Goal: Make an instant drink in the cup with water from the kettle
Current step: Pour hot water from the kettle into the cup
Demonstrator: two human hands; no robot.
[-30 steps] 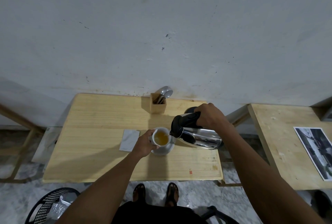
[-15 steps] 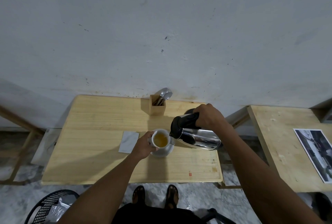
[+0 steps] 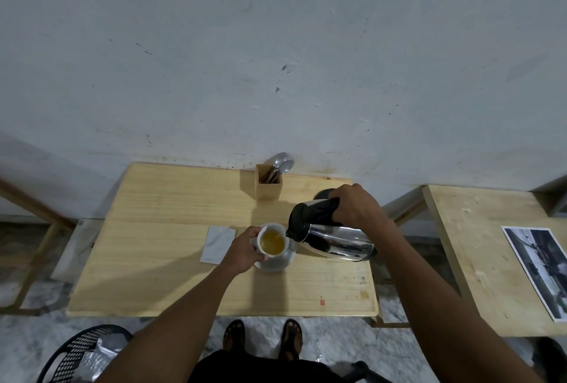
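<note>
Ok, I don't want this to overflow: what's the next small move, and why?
Probably tip the kettle back upright to stop the pour. The cup, steadied on its saucer by the left hand, already looks nearly full of amber liquid, and the right hand holds the spout at its rim.

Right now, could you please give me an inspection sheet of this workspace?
Surface: pale wooden table, a few small stains near its right front edge.
Job's things: white ceramic cup of amber liquid on white saucer; steel kettle with black lid tipped, spout over the cup's rim.
Clutter: grey sachet; wooden holder of metal spoons.
Hands: left hand grips the cup; right hand holds the kettle's handle.
Cables: nothing seen.
Surroundings: second wooden table with printed photo; black mesh basket.
</note>
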